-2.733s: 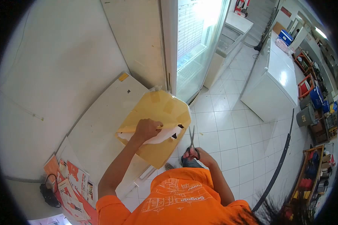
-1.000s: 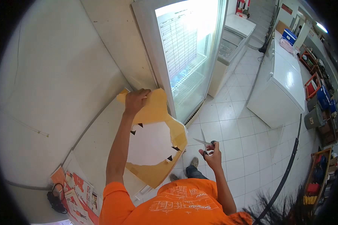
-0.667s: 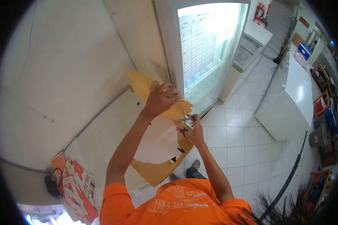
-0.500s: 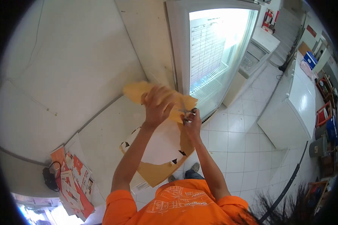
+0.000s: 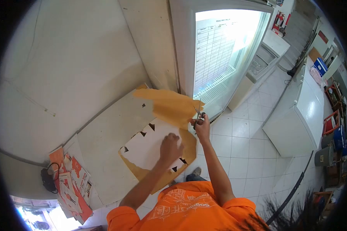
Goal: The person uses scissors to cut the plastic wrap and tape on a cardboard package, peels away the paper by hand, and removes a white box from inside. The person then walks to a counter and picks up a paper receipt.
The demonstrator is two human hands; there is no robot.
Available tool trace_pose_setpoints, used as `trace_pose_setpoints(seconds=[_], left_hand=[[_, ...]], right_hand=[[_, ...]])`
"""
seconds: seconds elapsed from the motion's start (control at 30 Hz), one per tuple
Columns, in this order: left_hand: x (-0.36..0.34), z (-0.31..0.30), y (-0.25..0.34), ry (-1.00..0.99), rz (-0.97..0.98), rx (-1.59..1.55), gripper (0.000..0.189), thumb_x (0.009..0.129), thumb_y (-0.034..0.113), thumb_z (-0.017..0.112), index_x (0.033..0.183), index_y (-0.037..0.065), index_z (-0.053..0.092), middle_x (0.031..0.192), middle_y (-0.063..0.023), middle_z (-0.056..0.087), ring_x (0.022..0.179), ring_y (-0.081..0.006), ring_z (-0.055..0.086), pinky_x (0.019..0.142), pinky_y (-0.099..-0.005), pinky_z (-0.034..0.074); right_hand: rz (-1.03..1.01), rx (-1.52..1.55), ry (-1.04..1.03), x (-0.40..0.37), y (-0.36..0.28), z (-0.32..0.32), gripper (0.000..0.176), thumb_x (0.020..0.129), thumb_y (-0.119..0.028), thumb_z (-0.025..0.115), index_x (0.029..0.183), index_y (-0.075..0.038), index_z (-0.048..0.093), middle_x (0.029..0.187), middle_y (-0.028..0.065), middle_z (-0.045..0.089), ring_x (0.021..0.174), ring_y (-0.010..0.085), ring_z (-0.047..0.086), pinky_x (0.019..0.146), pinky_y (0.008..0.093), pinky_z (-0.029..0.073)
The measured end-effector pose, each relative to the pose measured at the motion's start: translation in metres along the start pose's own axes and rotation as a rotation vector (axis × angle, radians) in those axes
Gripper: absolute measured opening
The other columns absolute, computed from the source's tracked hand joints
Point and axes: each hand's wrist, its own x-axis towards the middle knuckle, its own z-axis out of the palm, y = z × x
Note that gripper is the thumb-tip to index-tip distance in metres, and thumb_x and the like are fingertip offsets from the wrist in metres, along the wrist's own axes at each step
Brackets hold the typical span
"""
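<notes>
My right hand (image 5: 201, 125) grips dark-handled scissors (image 5: 198, 110), their blades apart beside the right edge of a loose piece of yellow-brown paper (image 5: 173, 106). My left hand (image 5: 170, 148) rests on or just over a white sheet (image 5: 142, 148), its fingers somewhat blurred; nothing shows in them. Under the white sheet lies more yellow-brown paper (image 5: 158, 175), sticking out along the front and right. Small dark triangular spots line the white sheet's edges. All this is on a pale tabletop (image 5: 100, 142).
Red and white printed papers (image 5: 71, 184) and a black object with a cable (image 5: 48, 179) lie at the table's left end. A lit glass-door fridge (image 5: 216, 57) stands behind the table. A white chest freezer (image 5: 293, 119) stands at the right, across a tiled floor.
My left hand has let go of the loose yellow-brown paper and moved down onto or over the white sheet. The loose paper now lies flatter. The scissors have turned, blades pointing away from me.
</notes>
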Motion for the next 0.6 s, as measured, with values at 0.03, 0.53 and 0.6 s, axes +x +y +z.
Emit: trace_pose_setpoints(seconds=[0.03, 0.53, 0.6], left_hand=[[-0.017, -0.003, 0.022, -0.072, -0.059, 0.02, 0.041, 0.085, 0.029, 0.074, 0.111, -0.002, 0.066, 0.116, -0.0182, 0.059, 0.109, -0.037, 0.06, 0.097, -0.0472, 0.049], [-0.071, 0.006, 0.074, -0.084, -0.345, -0.289, 0.096, 0.085, 0.029, 0.077, 0.149, -0.014, 0.021, 0.137, -0.0384, 0.038, 0.127, -0.054, 0.043, 0.11, -0.0591, 0.038], [-0.073, 0.013, 0.071, -0.015, -0.282, -0.25, 0.092, 0.089, 0.026, 0.075, 0.15, -0.012, 0.019, 0.139, -0.0374, 0.039, 0.13, -0.0528, 0.042, 0.11, -0.0586, 0.038]], right_hand=[[0.002, 0.031, -0.031, -0.004, 0.003, -0.013, 0.044, 0.087, -0.007, 0.077, 0.123, -0.003, 0.052, 0.083, 0.0013, 0.063, 0.077, 0.0101, 0.057, 0.067, 0.0273, 0.048], [0.417, -0.033, 0.003, -0.159, 0.073, -0.174, 0.039, 0.089, -0.017, 0.083, 0.098, -0.014, 0.045, 0.083, 0.0026, 0.068, 0.072, 0.012, 0.065, 0.06, 0.0269, 0.049], [0.452, -0.048, -0.031, -0.165, 0.068, -0.171, 0.032, 0.091, -0.008, 0.074, 0.101, -0.011, 0.044, 0.089, 0.0045, 0.07, 0.08, 0.0121, 0.067, 0.064, 0.0259, 0.049]])
